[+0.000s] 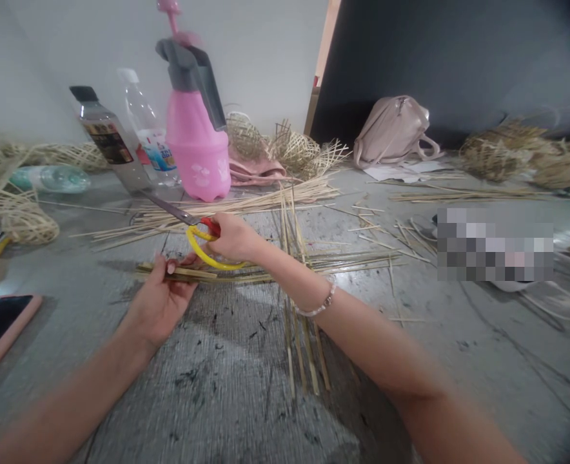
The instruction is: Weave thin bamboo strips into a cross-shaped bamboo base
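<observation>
My left hand (166, 293) pinches the left ends of a bundle of thin bamboo strips (246, 277), thumb on top. Just above it, my right hand (234, 238) grips a pair of scissors (200, 248) by the yellow and red handles. Their dark blades point up and left, away from the bundle. The bundle runs to the right beneath my right forearm. There it meets several crosswise strips (307, 361) lying toward me on the grey table. My forearm hides part of that crossing.
Behind my hands lies a pile of loose strips (246, 203). A pink spray bottle (198, 154), a dark-capped bottle (108, 145) and a clear bottle (152, 135) stand at the back. A phone (4, 328) rests at left; a bag (391, 132) sits back right, near woven pieces (505, 151).
</observation>
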Available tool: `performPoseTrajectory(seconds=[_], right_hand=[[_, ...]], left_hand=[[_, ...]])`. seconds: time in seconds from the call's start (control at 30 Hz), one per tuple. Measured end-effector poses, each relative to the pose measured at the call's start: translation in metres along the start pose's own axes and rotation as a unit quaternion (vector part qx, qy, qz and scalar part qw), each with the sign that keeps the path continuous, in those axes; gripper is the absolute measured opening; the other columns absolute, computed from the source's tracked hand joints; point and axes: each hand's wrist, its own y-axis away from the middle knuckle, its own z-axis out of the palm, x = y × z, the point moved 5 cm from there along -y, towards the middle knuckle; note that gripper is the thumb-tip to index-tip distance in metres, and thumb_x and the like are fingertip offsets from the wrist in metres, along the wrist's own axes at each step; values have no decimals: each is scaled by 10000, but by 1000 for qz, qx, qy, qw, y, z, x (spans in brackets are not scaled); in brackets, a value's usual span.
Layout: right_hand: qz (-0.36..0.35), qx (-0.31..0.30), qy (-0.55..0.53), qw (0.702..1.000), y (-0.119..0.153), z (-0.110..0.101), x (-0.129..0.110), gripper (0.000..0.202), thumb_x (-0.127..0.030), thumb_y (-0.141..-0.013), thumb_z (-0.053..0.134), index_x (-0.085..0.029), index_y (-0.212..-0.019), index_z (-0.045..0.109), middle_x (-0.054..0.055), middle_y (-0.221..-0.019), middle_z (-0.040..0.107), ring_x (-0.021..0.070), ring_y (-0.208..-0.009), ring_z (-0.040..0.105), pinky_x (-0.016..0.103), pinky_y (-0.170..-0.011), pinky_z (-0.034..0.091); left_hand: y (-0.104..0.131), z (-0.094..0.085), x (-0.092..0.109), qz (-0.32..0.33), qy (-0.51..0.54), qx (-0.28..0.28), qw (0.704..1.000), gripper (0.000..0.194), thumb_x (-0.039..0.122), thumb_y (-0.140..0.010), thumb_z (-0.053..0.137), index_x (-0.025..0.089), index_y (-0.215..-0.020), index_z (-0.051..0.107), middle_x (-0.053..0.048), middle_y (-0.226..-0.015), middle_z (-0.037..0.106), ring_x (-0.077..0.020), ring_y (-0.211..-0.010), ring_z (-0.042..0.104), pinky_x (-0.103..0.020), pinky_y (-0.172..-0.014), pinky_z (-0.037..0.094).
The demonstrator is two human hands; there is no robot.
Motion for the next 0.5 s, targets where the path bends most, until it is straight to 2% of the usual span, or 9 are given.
performPoseTrajectory(seconds=[0.17, 0.3, 0.4, 0.5], right_hand=[[5, 12, -7, 1000, 1, -2, 0, 168, -139, -680, 653, -171, -771, 516, -22, -724, 528, 126, -672, 463, 257, -603, 331], [-17, 42, -18, 999, 3, -2, -4, 173, -156, -742, 655, -157, -862, 530, -10, -769, 559, 130, -697, 491, 262, -633, 356], [-116, 50, -47, 991, 9, 2, -18, 269, -197, -815, 627, -141, -1048, 503, 25, -912, 608, 140, -791, 542, 256, -691, 399], [-239, -6, -66, 969, 20, 14, -37, 318, -218, -851, 583, -158, -1131, 445, 65, -1073, 627, 163, -935, 580, 259, -773, 434]], left_hand=[[-2, 0, 0, -4, 5, 9, 1000, 599, 281, -1076, 209, 162, -530, 426, 18, -519, 581, -75, -566, 669, -178, -632, 595], [-3, -1, -1, 8, 16, 11, 1000, 551, 231, -1079, 221, 165, -602, 489, 56, -490, 549, -67, -522, 640, -176, -643, 592], [-3, -1, -2, 18, 18, -2, 1000, 501, 184, -1075, 244, 160, -700, 576, 54, -542, 593, -67, -557, 647, -159, -648, 580], [0, -4, -1, 29, 12, -23, 999, 406, 100, -1044, 286, 178, -910, 660, 37, -681, 678, -73, -617, 665, -127, -606, 554]])
